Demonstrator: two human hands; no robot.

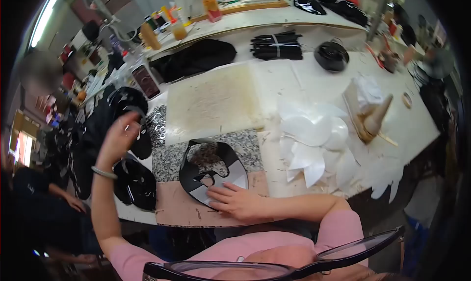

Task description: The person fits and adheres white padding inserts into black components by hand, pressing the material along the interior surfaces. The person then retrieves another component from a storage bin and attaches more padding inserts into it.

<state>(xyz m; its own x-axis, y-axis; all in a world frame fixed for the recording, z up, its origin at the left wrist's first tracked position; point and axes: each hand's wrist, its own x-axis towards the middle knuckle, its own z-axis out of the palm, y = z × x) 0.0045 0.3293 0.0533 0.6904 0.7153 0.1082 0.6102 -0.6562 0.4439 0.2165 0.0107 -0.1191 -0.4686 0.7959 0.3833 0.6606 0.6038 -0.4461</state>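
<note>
My right hand [235, 200] lies flat, fingers spread, on the grey lower part of a curved black-and-grey cut piece [189, 170], which looks like a shoe upper with an opening in its middle. The piece rests partly on a speckled stone slab [169, 158] and partly on a pinkish-brown board [181, 202]. At the left, my raised left hand [121, 134] has its fingers curled together beside a pile of glossy black pieces [126, 97]. What its fingertips hold, if anything, is hard to make out. Below that hand lies another glossy black piece [135, 183].
A yellowed translucent sheet [213, 97] covers the slab's far side. White cut pieces [314, 148] lie at right, near a cone-shaped object [378, 119] and a tape roll [406, 100]. Behind are a tied black bundle [277, 45], a phone [145, 81] and bottles [212, 7]. Another person's hand [75, 203] shows at far left.
</note>
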